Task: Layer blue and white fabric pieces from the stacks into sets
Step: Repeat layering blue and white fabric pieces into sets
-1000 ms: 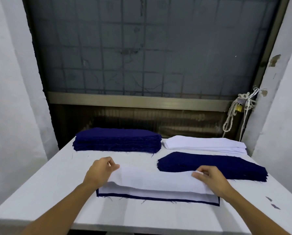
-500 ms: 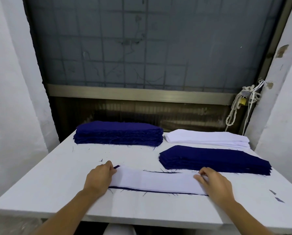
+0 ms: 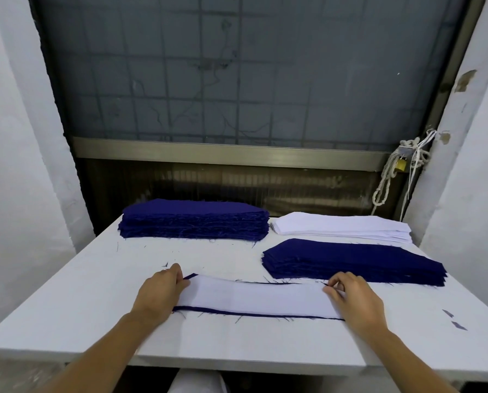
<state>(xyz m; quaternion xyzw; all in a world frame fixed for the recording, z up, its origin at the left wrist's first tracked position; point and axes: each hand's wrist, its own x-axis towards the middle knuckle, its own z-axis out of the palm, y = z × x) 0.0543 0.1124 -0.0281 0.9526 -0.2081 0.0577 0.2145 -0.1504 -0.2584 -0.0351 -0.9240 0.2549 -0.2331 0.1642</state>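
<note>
White piece lies flat on a blue piece at 6 o'clock on the table; one second ago it was lifted. Left hand and right hand pinch its ends. Blue stack sits at 11 o'clock, white stack at 1.

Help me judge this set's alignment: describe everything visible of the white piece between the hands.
The white piece is a long, narrow strip of thin, matte cloth, lying flat and smooth on the table. It sits on a dark blue piece, whose frayed edge shows along the near side and at the far left corner. The left hand holds its left end; the right hand pinches its far right corner.
</note>
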